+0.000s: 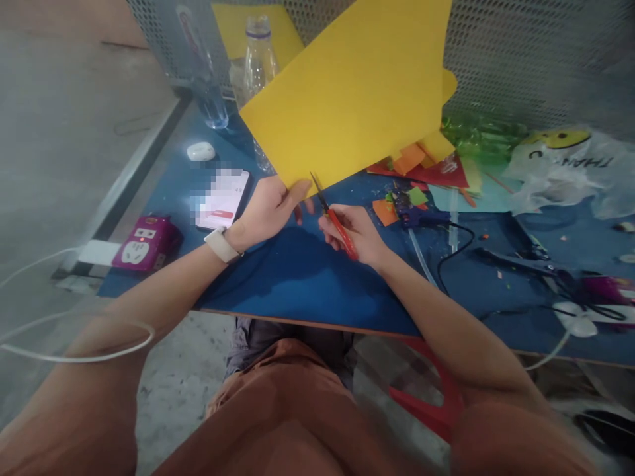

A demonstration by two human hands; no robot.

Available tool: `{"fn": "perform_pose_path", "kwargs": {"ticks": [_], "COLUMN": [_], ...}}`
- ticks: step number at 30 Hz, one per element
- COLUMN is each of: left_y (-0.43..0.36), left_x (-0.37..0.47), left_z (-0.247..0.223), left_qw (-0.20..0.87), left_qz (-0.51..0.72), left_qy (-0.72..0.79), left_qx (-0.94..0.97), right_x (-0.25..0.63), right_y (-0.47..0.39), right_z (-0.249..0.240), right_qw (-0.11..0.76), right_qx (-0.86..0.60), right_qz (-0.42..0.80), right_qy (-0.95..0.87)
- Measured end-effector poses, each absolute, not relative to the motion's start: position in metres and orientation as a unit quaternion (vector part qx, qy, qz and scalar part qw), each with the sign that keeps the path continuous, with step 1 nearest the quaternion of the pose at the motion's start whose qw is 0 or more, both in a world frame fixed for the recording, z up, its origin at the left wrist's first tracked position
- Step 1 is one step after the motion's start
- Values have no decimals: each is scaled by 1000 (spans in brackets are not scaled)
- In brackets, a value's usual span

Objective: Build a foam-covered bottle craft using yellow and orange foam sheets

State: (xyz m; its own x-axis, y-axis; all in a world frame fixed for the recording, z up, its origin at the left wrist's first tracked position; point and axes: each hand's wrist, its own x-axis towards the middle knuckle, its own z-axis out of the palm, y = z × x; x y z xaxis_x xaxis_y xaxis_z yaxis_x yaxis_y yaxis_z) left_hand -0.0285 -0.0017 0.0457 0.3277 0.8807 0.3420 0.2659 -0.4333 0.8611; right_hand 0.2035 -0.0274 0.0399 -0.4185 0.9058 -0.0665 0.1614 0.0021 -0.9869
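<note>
While the left hand (268,211) pinches the lower corner of a yellow sheet (357,99) between thumb and fingers, the right hand (357,231) grips red-handled scissors (341,233), their tips at the sheet's lower edge. The sheet is tilted up above the far middle of a blue table (307,284) with a thin brown front edge. At the table's left lie a phone (233,192), a white case (201,152) and a purple socket (146,244); a clear bottle (258,66) stands partly behind the sheet, another (212,102) to its left. Rightward, paper scraps (409,158), a dark blue glue gun (421,217), a green bottle (486,135) and a plastic bag (565,165) clutter the top, with cables running nearer the front edge. A perforated grey panel (520,53) rises behind. The floor (59,132) is grey, and something red (426,403), partly hidden, shows under the table at right.
</note>
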Motion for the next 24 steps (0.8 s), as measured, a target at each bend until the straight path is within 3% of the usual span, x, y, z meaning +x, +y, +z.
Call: {"fn": "perform_pose_path", "kwargs": {"ticks": [24], "left_y": [1], "left_x": [-29], "left_z": [45], "left_qw": [353], "left_qz": [429], "left_qy": [401], "left_qx": [728], "right_x": [202], "right_y": [-28], "right_z": [38], "right_qw": [343], "right_qx": [-433], "right_qz": [531], "right_qy": [-643]}}
